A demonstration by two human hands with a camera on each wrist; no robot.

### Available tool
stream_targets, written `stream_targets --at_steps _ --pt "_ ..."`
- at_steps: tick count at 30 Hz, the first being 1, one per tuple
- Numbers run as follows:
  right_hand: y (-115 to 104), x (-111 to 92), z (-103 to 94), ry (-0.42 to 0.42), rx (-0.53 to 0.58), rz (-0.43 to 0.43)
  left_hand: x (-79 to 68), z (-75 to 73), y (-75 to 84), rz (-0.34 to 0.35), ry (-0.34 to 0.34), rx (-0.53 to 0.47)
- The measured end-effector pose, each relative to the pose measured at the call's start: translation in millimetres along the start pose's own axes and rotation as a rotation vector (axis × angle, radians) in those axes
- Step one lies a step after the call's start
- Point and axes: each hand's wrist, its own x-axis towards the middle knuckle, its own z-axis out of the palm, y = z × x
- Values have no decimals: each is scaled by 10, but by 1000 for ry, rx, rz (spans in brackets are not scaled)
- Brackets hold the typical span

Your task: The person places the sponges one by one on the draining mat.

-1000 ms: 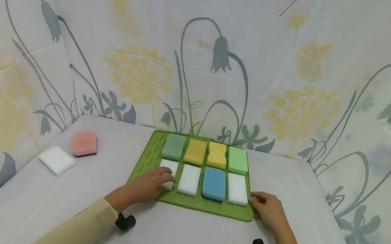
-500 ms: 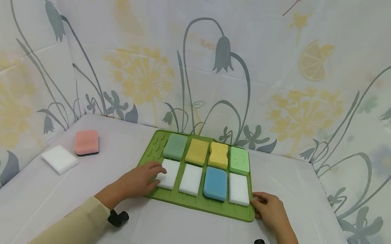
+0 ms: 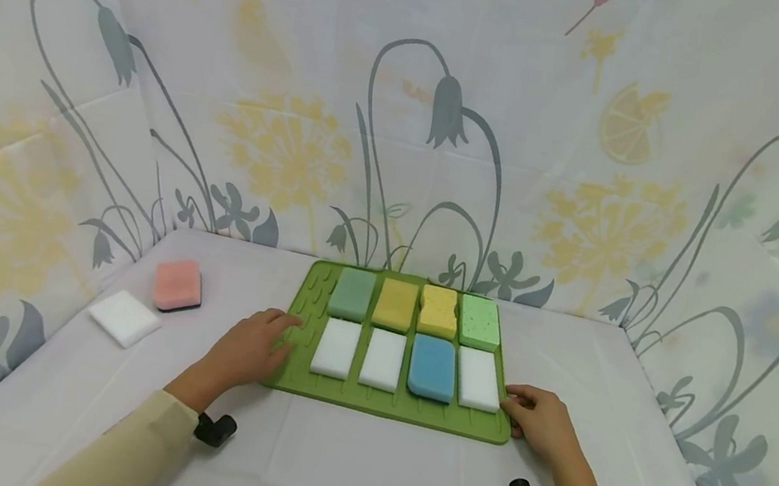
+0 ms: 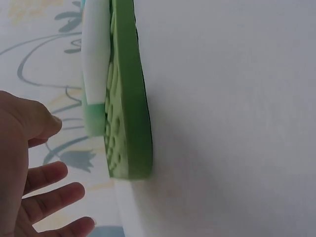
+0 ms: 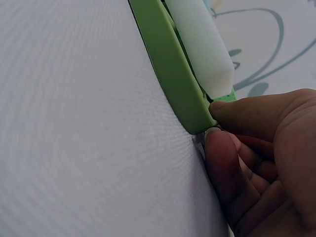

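Observation:
A green ridged mat (image 3: 366, 398) carries two rows of sponges. Its far row has a grey-green sponge (image 3: 352, 295), a mustard one (image 3: 394, 305), a yellow notched one (image 3: 438, 311) and a light green one (image 3: 480, 322). In the near row are a white sponge (image 3: 336, 348), another white one (image 3: 383, 360), a blue sponge (image 3: 432, 368) and a third white one (image 3: 478, 379). My left hand (image 3: 241, 348), fingers spread, is at the mat's left end; the left wrist view shows nothing between its fingers (image 4: 54, 200). My right hand (image 3: 543, 426) pinches the mat's right edge (image 5: 197, 111).
To the left on the white tablecloth (image 3: 355, 473) lie a pink sponge (image 3: 177, 284) with a dark underside and a white sponge (image 3: 125, 318). A flower-printed cloth (image 3: 409, 112) rises behind the table.
My left hand has moved left, off the near row's leftmost white sponge to the mat's left end. The right hand stays at the right edge. The head view has shifted slightly.

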Motion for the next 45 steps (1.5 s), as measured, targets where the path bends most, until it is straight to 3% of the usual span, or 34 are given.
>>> stream_targets --at_steps 6,20,31,45 --pt "-9 -20 -1 3 -6 -1 -63 -70 -178 -66 51 59" --pt "-8 -26 -4 6 -11 -10 -198 -304 -595 -107 151 144" --pt "-10 -32 7 12 -8 -18 -337 -457 -813 -267 113 217" --pt "-41 -51 -5 10 -6 -15 -490 -571 -1050 -530 -19 194"
